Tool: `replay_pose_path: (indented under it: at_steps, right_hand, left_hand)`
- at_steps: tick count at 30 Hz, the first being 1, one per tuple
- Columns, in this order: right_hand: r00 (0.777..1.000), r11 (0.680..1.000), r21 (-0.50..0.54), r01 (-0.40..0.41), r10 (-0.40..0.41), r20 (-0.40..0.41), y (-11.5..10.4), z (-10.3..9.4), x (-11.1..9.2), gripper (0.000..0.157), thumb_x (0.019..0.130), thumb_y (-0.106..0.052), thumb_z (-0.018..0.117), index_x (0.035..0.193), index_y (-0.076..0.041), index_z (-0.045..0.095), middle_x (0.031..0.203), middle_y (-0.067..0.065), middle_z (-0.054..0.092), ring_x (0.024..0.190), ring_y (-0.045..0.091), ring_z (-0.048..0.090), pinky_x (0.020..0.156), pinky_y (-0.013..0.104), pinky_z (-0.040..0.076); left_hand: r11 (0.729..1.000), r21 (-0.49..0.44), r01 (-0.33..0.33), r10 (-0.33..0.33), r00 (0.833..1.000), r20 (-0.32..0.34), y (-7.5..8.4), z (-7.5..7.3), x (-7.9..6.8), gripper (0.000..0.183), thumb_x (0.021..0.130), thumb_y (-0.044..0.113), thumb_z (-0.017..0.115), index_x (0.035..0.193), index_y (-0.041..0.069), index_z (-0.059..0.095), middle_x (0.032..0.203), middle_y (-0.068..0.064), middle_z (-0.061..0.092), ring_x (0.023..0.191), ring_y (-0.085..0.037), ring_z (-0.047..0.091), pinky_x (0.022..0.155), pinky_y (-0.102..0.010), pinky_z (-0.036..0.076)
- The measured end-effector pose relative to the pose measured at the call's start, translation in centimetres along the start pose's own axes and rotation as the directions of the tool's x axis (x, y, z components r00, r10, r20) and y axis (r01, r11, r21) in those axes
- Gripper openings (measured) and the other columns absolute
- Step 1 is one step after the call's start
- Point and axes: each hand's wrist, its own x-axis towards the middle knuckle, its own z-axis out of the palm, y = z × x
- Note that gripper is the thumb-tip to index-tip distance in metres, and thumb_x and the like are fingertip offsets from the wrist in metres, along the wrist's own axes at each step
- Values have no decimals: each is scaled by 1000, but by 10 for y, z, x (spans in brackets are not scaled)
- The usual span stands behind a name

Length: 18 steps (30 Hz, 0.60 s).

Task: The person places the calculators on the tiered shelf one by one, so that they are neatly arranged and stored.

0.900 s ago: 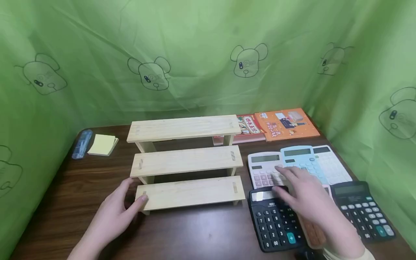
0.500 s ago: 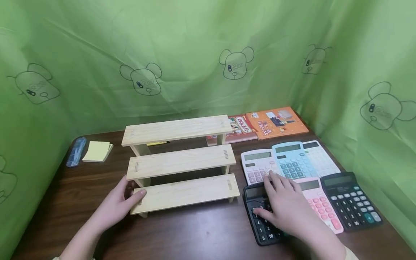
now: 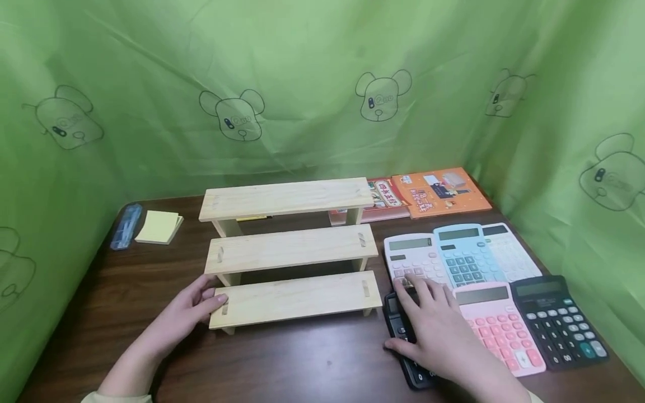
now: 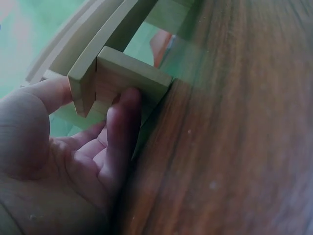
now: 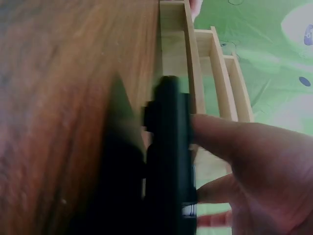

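Note:
A three-tier wooden display stand point(image 3: 297, 298) is at the middle of the table. My left hand point(image 3: 176, 319) holds the left end of its lowest board, with the thumb on the top face and the other fingers under and behind it at the leg, as the left wrist view shows. Over a black calculator point(image 3: 395, 313) lies my right hand point(image 3: 433, 330), fingers spread and thumb at the calculator's left edge; much of the keypad is hidden beneath. Edge-on in the right wrist view, this calculator point(image 5: 168, 161) has the thumb and fingertips against its upper face.
Around the right hand lie a lilac calculator point(image 3: 410, 254), a blue one point(image 3: 461, 254), a white one point(image 3: 511, 252), a pink one point(image 3: 504, 324) and a second black one point(image 3: 559, 319). An orange book point(image 3: 443, 193) lies behind, sticky notes point(image 3: 158, 226) far left. Green curtain point(image 3: 302, 84) surrounds the table.
My right hand has moved left and toward me onto the near black calculator, uncovering the pink and blue ones. My left hand stays at the stand's lowest board. The head view has shifted slightly.

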Motion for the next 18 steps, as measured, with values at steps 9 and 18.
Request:
replay_pose_path:
  at_steps: [9,18]
  right_hand:
    - [997,999,-25,-35,37,67,-6,-1,5,107,64,-85,60,149,-25,38,147,12,32,127,39,35,83,77,35]
    - [998,997,-59,-57,57,12,-13,4,7,93,61,-73,71,130,-15,51,137,16,39,122,40,37,75,77,37]
  left_hand:
    - [997,-73,-30,33,999,43,-3,2,1,53,101,19,53,144,2,27,116,-23,62,97,-31,66,74,-43,57]
    - [998,-67,-3,7,999,54,0,2,-1,60,101,22,53,147,3,20,88,-24,65,55,-33,62,53,-47,55]
